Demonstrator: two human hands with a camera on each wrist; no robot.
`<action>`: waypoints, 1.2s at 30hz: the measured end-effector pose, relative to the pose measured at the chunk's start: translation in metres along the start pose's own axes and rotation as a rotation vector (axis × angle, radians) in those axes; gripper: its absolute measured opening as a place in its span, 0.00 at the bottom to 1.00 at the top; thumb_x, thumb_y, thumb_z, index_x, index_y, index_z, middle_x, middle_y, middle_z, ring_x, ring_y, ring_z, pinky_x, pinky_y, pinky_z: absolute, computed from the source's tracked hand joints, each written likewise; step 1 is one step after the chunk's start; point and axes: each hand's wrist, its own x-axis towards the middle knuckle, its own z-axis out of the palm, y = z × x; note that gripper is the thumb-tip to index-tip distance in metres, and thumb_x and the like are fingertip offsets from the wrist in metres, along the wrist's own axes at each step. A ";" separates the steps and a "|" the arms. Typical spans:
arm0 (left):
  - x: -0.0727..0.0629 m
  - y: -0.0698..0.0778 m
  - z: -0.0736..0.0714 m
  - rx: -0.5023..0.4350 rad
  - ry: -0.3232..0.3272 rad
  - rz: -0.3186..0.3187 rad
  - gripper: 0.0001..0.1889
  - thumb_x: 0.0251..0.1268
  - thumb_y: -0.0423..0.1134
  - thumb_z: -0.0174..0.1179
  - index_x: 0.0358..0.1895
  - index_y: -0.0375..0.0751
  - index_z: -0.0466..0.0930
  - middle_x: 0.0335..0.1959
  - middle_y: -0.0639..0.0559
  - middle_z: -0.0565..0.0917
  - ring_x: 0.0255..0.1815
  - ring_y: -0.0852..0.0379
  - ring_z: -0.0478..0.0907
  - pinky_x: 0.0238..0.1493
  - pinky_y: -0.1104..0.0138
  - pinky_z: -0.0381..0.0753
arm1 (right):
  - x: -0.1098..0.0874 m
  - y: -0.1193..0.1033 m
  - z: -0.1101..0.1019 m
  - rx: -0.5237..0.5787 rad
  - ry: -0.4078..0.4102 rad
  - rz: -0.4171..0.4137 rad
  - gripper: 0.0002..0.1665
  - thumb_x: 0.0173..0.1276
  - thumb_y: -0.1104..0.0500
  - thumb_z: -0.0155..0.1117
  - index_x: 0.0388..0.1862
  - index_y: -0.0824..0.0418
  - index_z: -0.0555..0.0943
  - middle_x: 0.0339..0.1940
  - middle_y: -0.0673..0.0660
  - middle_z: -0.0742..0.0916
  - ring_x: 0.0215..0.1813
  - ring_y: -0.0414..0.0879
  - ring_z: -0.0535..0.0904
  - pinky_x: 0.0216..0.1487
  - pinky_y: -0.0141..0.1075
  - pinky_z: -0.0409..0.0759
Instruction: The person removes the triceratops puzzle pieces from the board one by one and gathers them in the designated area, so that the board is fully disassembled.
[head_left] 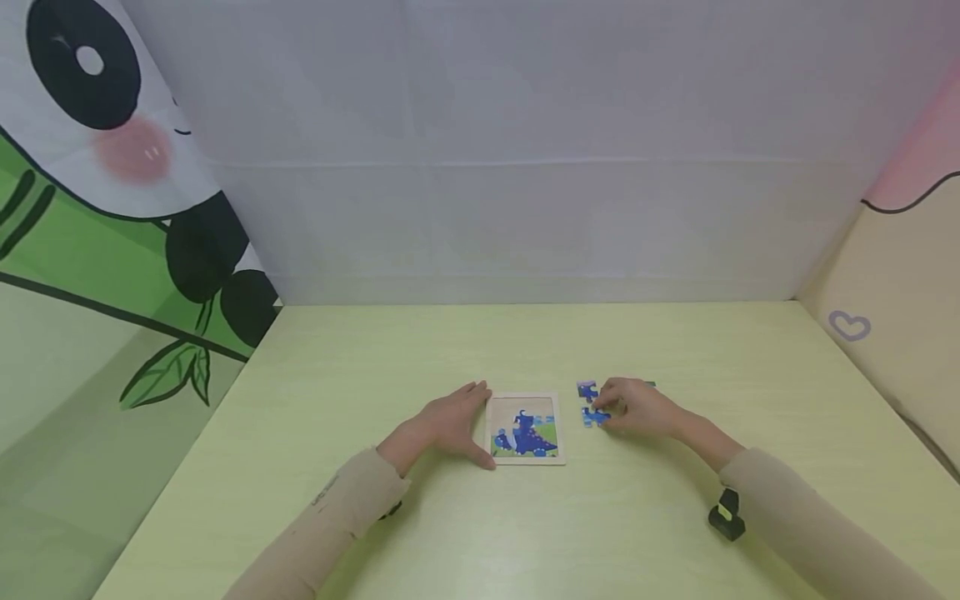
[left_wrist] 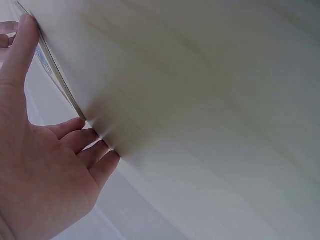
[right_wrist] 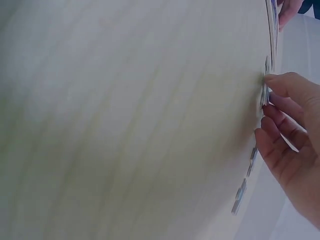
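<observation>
A square wooden puzzle tray lies on the table, its lower part filled with blue dinosaur pieces and its upper part showing bare wood. My left hand spans the tray's left side, thumb at the near corner and straight fingers at the far one. To the right of the tray, my right hand pinches a blue puzzle piece at the table surface between thumb and fingers. Just beyond it lies another blue piece. The right wrist view shows the thumb against the piece's edge.
A greenish piece peeks out behind the right hand. In the right wrist view, loose pieces lie past the fingers. The pale wooden table meets a white cloth wall at the back, with printed cloth on both sides.
</observation>
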 end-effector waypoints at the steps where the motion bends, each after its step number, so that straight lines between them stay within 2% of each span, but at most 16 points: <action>1: 0.000 0.000 0.000 -0.001 0.000 0.002 0.59 0.32 0.66 0.68 0.69 0.38 0.52 0.71 0.45 0.51 0.72 0.48 0.46 0.66 0.52 0.57 | 0.000 0.000 0.000 -0.005 -0.002 0.001 0.13 0.52 0.62 0.69 0.39 0.62 0.84 0.36 0.50 0.81 0.39 0.43 0.75 0.38 0.33 0.77; 15: 0.000 0.002 0.000 0.009 -0.005 -0.003 0.59 0.33 0.66 0.68 0.69 0.39 0.52 0.72 0.45 0.51 0.72 0.48 0.45 0.66 0.53 0.56 | 0.000 0.001 0.000 -0.022 -0.002 0.002 0.14 0.52 0.62 0.69 0.40 0.62 0.84 0.37 0.50 0.81 0.39 0.42 0.74 0.39 0.34 0.76; 22: 0.001 0.001 0.001 0.023 -0.004 -0.004 0.59 0.33 0.66 0.68 0.69 0.39 0.52 0.72 0.46 0.52 0.72 0.48 0.46 0.66 0.53 0.57 | 0.003 -0.002 -0.002 0.046 0.004 0.015 0.15 0.52 0.63 0.69 0.41 0.64 0.83 0.37 0.51 0.82 0.40 0.43 0.75 0.41 0.34 0.76; 28: 0.000 0.000 0.000 0.019 -0.004 -0.007 0.59 0.32 0.66 0.68 0.69 0.39 0.52 0.72 0.46 0.51 0.72 0.49 0.46 0.67 0.54 0.55 | 0.015 -0.018 0.000 0.090 0.043 -0.029 0.15 0.54 0.63 0.67 0.42 0.65 0.82 0.37 0.53 0.83 0.39 0.46 0.76 0.39 0.36 0.77; 31: 0.000 0.001 -0.001 0.008 -0.003 -0.010 0.59 0.32 0.65 0.69 0.69 0.39 0.52 0.72 0.46 0.51 0.72 0.48 0.46 0.67 0.54 0.55 | 0.025 -0.028 0.007 0.126 0.016 -0.052 0.17 0.56 0.61 0.67 0.44 0.66 0.80 0.37 0.54 0.83 0.38 0.44 0.76 0.37 0.34 0.77; 36: -0.001 0.002 -0.002 -0.001 -0.005 -0.014 0.59 0.32 0.65 0.69 0.69 0.39 0.52 0.72 0.46 0.51 0.72 0.48 0.46 0.67 0.54 0.55 | 0.043 -0.044 0.024 0.206 -0.042 -0.003 0.20 0.53 0.59 0.69 0.45 0.65 0.79 0.35 0.52 0.82 0.35 0.41 0.74 0.35 0.31 0.76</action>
